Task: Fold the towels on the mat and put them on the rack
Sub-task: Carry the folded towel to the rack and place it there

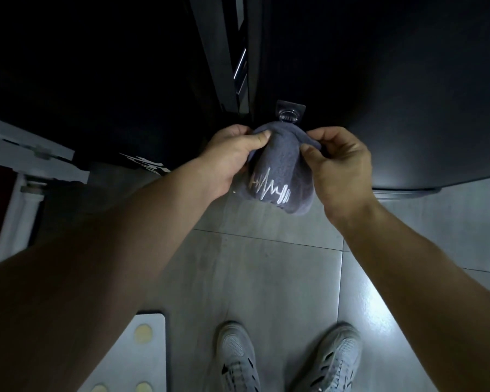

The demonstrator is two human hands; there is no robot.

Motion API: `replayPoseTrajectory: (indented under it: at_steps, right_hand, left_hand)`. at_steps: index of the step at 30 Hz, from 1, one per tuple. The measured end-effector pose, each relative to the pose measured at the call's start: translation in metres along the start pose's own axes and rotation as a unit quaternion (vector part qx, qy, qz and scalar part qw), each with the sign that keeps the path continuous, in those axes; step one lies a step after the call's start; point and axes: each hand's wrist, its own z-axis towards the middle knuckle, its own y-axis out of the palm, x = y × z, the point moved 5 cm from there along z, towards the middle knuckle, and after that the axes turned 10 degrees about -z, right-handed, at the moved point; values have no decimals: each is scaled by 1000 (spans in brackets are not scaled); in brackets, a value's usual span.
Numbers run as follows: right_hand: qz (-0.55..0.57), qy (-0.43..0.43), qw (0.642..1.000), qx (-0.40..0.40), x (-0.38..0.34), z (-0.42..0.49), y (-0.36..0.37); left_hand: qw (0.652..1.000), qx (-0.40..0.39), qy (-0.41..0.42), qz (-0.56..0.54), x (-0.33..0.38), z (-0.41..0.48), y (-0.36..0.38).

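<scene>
— up by the hook (290, 112), what are the fingers doing?
— both pinching: left hand (232, 157) and right hand (338, 165) each nip the top of the grey towel (280, 174) between thumb and curled fingers. whether it touches the hook, can't tell.
— around it?
— dark wall (408, 94) behind, grey tiles (266, 264) below, two shoes (235, 360), white mat (130, 360) lower left.

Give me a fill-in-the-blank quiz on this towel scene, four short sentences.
The towel bears a zigzag line stitched in ____.
The left hand and right hand pinch its ____ edge.
The clear hook sits just ____ the towel.
The mat carries pale ____ dots.
Missing words: white; top; above; yellow.
</scene>
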Motion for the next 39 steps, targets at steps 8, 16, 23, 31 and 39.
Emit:
replayPoseTrajectory:
  at_steps: [8,16,23,31,39]
  right_hand:
    - [-49,-4,996,68,2,-7,7]
    - [-91,-53,992,65,-3,-10,9]
    - [-294,-166,936,97,-13,-31,14]
    - [-323,-212,922,33,-4,-21,8]
    - [-197,-142,967,-74,16,-27,7]
  left_hand:
    - [982,142,107,68,5,-11,-9]
    - [909,28,352,223,15,-35,5]
    - [863,-34,387,325,6,-45,11]
    - [873,-5,322,367,11,-39,13]
    - [959,-36,235,156,-15,-39,11]
